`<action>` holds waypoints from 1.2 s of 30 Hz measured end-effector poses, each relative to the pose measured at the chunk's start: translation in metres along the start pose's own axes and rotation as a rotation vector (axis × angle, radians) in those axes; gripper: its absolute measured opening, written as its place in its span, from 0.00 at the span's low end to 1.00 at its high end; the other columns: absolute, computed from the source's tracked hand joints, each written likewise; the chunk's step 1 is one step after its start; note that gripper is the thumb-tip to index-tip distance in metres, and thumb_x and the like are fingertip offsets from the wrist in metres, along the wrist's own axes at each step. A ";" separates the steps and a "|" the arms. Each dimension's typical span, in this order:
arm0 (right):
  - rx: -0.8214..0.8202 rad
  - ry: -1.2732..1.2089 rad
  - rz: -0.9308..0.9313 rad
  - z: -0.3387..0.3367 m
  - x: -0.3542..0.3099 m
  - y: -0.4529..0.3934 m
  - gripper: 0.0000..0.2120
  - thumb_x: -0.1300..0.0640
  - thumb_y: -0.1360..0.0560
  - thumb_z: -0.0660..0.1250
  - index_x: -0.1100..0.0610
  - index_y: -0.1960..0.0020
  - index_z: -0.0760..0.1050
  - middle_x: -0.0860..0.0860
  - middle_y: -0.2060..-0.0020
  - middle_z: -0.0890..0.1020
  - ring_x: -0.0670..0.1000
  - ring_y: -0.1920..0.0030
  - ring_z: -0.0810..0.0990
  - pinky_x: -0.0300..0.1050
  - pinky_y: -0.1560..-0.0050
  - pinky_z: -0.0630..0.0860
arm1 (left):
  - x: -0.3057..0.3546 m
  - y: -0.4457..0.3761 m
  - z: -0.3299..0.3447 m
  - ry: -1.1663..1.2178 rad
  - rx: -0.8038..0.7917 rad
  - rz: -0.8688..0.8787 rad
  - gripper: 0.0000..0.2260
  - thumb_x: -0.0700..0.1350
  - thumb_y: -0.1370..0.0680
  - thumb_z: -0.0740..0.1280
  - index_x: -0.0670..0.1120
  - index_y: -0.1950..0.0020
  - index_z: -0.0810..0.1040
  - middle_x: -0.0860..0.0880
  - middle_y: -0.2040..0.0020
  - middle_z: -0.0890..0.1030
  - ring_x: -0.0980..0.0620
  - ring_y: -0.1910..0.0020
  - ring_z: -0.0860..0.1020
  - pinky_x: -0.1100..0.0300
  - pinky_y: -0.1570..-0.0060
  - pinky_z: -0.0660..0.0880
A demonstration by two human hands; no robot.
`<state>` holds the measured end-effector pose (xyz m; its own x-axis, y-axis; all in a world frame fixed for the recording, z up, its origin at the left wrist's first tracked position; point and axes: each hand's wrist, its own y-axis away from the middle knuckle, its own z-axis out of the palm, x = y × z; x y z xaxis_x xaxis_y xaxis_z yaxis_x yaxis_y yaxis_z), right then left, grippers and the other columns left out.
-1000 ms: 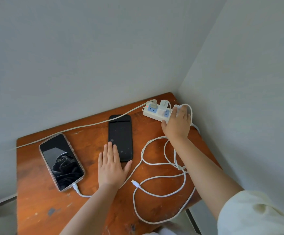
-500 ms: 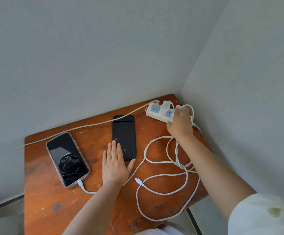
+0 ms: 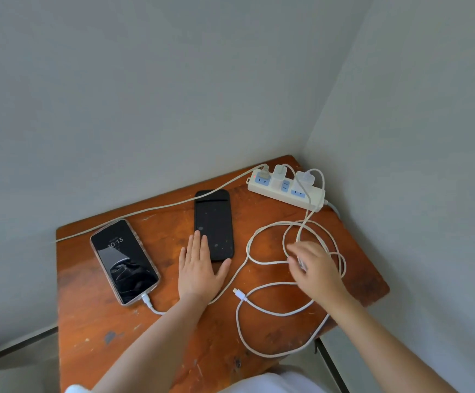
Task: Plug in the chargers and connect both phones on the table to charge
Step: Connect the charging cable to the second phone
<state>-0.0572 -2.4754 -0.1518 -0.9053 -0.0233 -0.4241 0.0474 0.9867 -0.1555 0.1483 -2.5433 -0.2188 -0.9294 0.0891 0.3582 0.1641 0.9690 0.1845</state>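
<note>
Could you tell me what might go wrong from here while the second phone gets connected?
1. The white cable lies in overlapping loops under the right hand; pulling its free connector could tighten a knot or drag the power strip.
2. The left hand rests on the black phone, partly covering its near end, which may hinder plugging in.

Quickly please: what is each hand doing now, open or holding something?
Left hand: open, flat, fingertips on the black phone.
Right hand: blurred over the cable; cannot tell.

Scuffed, worn reddish wood table (image 3: 122, 330); glossy glass phones (image 3: 124, 260); smooth white plastic power strip (image 3: 281, 191).
</note>
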 end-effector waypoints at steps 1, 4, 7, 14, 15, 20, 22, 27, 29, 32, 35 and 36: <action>-0.028 0.022 -0.047 0.004 -0.005 0.012 0.12 0.69 0.37 0.77 0.65 0.54 0.83 0.59 0.60 0.86 0.58 0.58 0.85 0.50 0.54 0.79 | -0.002 0.001 -0.002 0.032 -0.005 0.010 0.34 0.63 0.24 0.53 0.47 0.26 0.44 0.48 0.23 0.45 0.51 0.25 0.42 0.58 0.32 0.36; -0.144 0.102 -0.132 0.018 -0.023 0.039 0.14 0.59 0.44 0.82 0.58 0.60 0.84 0.50 0.66 0.87 0.51 0.64 0.85 0.50 0.61 0.82 | -0.006 0.002 -0.007 0.130 -0.038 0.031 0.31 0.58 0.23 0.56 0.47 0.26 0.47 0.48 0.23 0.47 0.51 0.25 0.45 0.57 0.29 0.40; -0.269 0.135 -0.094 0.040 -0.041 0.046 0.17 0.52 0.34 0.76 0.56 0.47 0.82 0.51 0.53 0.86 0.52 0.50 0.84 0.51 0.47 0.78 | -0.010 0.003 -0.016 0.200 -0.083 0.033 0.28 0.52 0.22 0.58 0.48 0.26 0.49 0.49 0.23 0.49 0.49 0.25 0.48 0.55 0.28 0.48; -0.255 0.137 0.036 0.068 -0.058 0.034 0.14 0.54 0.20 0.59 0.55 0.37 0.74 0.51 0.43 0.81 0.49 0.43 0.77 0.44 0.36 0.62 | -0.028 -0.021 -0.053 -0.145 -0.231 0.360 0.31 0.33 0.25 0.59 0.48 0.26 0.51 0.48 0.23 0.51 0.49 0.25 0.47 0.54 0.28 0.49; -0.224 0.137 0.056 0.066 -0.058 0.032 0.14 0.54 0.20 0.60 0.55 0.37 0.75 0.52 0.44 0.82 0.49 0.44 0.77 0.45 0.37 0.63 | -0.027 -0.029 -0.059 -0.286 -0.251 0.445 0.33 0.32 0.26 0.60 0.48 0.26 0.49 0.48 0.23 0.49 0.49 0.25 0.45 0.53 0.28 0.49; -0.141 0.101 0.133 0.056 -0.055 0.023 0.13 0.56 0.21 0.61 0.56 0.38 0.76 0.52 0.45 0.82 0.50 0.45 0.78 0.46 0.39 0.64 | -0.005 -0.065 -0.075 -0.892 -0.341 0.787 0.40 0.36 0.27 0.66 0.50 0.26 0.41 0.49 0.23 0.43 0.48 0.25 0.41 0.49 0.28 0.46; -0.133 0.062 0.162 0.052 -0.054 0.023 0.14 0.55 0.21 0.61 0.56 0.37 0.75 0.52 0.44 0.81 0.49 0.43 0.77 0.45 0.39 0.64 | 0.007 -0.073 -0.074 -1.019 -0.407 0.849 0.42 0.37 0.27 0.68 0.51 0.27 0.40 0.50 0.23 0.41 0.48 0.26 0.40 0.47 0.28 0.45; -0.168 -0.029 0.202 0.046 -0.048 0.033 0.15 0.55 0.21 0.61 0.55 0.36 0.74 0.52 0.43 0.81 0.48 0.44 0.77 0.42 0.36 0.65 | 0.019 -0.080 -0.064 -1.127 -0.474 0.892 0.41 0.39 0.27 0.68 0.52 0.27 0.41 0.49 0.23 0.42 0.48 0.26 0.39 0.47 0.28 0.42; -0.144 -0.015 0.229 0.045 -0.045 0.036 0.14 0.56 0.22 0.62 0.56 0.37 0.76 0.53 0.44 0.82 0.50 0.45 0.78 0.46 0.35 0.64 | 0.021 -0.080 -0.062 -1.140 -0.471 0.954 0.39 0.38 0.27 0.67 0.50 0.26 0.43 0.48 0.23 0.44 0.48 0.26 0.40 0.48 0.28 0.42; -0.069 0.035 0.280 0.044 -0.046 0.036 0.13 0.56 0.23 0.64 0.57 0.40 0.78 0.54 0.46 0.83 0.52 0.47 0.80 0.48 0.37 0.64 | 0.024 -0.080 -0.063 -1.116 -0.454 1.068 0.34 0.36 0.26 0.65 0.47 0.26 0.48 0.46 0.23 0.50 0.48 0.25 0.45 0.51 0.28 0.43; -0.076 0.029 0.284 0.046 -0.049 0.033 0.14 0.54 0.21 0.61 0.55 0.38 0.76 0.52 0.44 0.82 0.50 0.45 0.78 0.46 0.36 0.62 | 0.026 -0.080 -0.069 -1.099 -0.486 1.205 0.35 0.34 0.28 0.67 0.43 0.27 0.51 0.42 0.24 0.54 0.46 0.25 0.51 0.52 0.28 0.45; -0.080 0.015 0.279 0.046 -0.050 0.031 0.14 0.54 0.21 0.61 0.55 0.38 0.75 0.52 0.44 0.81 0.49 0.45 0.78 0.45 0.35 0.62 | 0.027 -0.078 -0.071 -1.096 -0.510 1.246 0.37 0.35 0.30 0.69 0.42 0.27 0.52 0.41 0.25 0.55 0.45 0.26 0.52 0.52 0.28 0.45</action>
<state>0.0093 -2.4506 -0.1763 -0.8681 0.2531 -0.4269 0.2631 0.9641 0.0365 0.1339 -2.6328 -0.1590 0.0862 0.9765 -0.1976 0.7763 0.0585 0.6276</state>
